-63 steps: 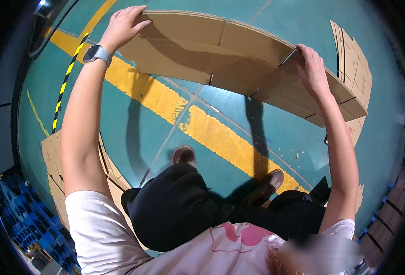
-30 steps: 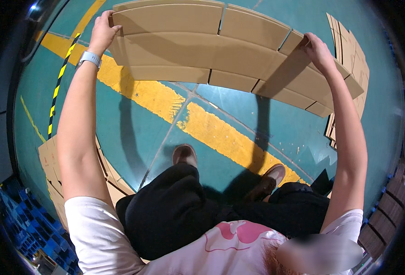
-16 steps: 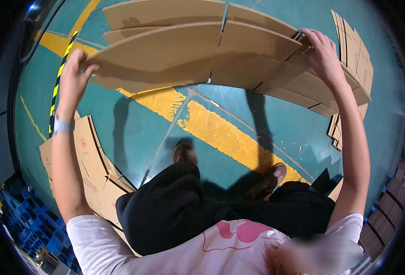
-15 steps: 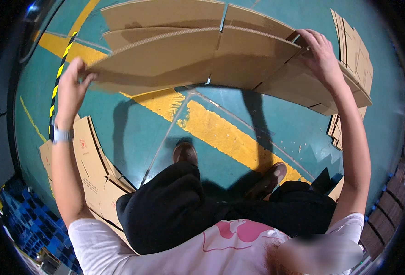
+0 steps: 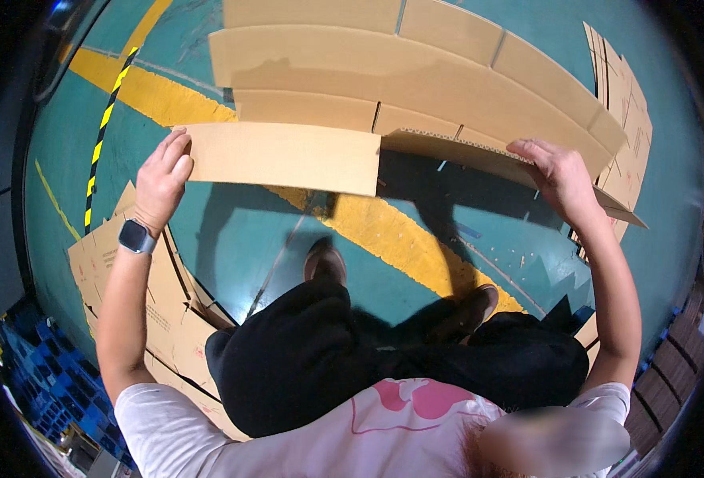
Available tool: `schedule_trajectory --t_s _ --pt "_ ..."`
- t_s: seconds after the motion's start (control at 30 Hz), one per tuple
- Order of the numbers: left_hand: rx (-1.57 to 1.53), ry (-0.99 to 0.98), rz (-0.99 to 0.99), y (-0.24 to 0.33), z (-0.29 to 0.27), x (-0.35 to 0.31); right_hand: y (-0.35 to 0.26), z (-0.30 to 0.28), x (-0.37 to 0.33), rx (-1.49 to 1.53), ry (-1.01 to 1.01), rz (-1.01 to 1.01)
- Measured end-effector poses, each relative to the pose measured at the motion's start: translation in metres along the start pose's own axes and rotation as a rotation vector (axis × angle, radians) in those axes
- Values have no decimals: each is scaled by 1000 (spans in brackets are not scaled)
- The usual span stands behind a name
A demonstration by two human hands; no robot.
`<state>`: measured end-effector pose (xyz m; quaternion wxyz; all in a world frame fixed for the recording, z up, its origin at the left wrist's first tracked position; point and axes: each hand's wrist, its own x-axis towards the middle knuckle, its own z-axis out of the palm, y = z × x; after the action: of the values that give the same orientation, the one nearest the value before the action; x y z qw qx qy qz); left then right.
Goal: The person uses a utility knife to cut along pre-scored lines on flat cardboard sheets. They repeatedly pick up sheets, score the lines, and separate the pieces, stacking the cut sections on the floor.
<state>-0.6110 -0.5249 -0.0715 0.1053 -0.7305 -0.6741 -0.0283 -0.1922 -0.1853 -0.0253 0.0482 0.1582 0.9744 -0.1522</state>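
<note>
My left hand [image 5: 163,182], a watch on its wrist, pinches the left end of a brown corrugated cardboard panel [image 5: 288,158]. My right hand [image 5: 560,177] grips the upper edge near the right end, fingers over the far side. A slit near the middle parts the left panel, whose face shows broadly, from the right panel [image 5: 439,151], which is tilted so its fluted edge shows. Just beyond lies a wide creased cardboard sheet [image 5: 400,70] with slotted flaps along both long sides. Whether it joins the held panels, I cannot tell.
Printed flat cardboard pieces [image 5: 156,307] lie beside my left leg. Another cardboard stack [image 5: 627,119] lies at the far right. Yellow floor stripes [image 5: 384,239] and a black-and-yellow tape line [image 5: 106,127] mark the green floor. My shoes [image 5: 325,261] stand close to the held panels.
My left hand has moved right and down, and the left panel has swung toward me. My right hand has dropped lower. The far sheet's broad face has opened into view.
</note>
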Motion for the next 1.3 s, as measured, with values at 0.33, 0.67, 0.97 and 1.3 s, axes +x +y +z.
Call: schedule_trajectory --t_s 0.33,0.67,0.97,1.3 --pt "-127 -30 -221 9 25 -3 -16 -2 -9 -15 -39 14" --pt "-102 -32 -183 -1 30 -4 -12 -3 -5 6 0 7" --pt "-341 -416 -245 14 -42 107 -22 20 17 -189 517 -355" --pt "-440 -372 93 30 33 228 5 277 -142 13 -62 485"
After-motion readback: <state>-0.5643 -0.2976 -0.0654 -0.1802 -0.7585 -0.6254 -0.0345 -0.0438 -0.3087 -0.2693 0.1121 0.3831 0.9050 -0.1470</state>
